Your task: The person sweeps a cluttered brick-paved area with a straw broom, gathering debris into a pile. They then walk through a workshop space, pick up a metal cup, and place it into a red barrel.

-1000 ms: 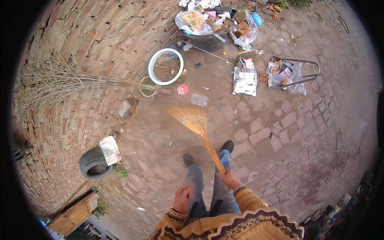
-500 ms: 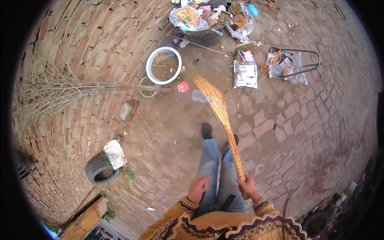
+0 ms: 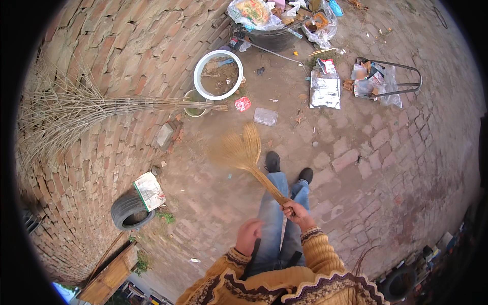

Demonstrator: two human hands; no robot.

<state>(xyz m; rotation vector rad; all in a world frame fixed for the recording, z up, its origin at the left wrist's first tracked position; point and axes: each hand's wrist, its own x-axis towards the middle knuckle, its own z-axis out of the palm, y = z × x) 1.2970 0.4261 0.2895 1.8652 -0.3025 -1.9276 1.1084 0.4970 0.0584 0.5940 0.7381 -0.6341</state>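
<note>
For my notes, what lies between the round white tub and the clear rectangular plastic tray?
A small, mostly red scrap lies there, in the head view.

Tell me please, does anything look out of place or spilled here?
Yes. Rubbish overfills the dark tub and bulges over its rim. Near the broom, a red scrap and a clear plastic tray lie loose on the ground, outside any container.

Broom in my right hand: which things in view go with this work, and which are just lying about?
In use:
short broom, gripped by the right hand

Apparently just lying about, untouched:
twig broom
white-rimmed bucket
red scrap
clear plastic tray
silver packet
tyre
</note>
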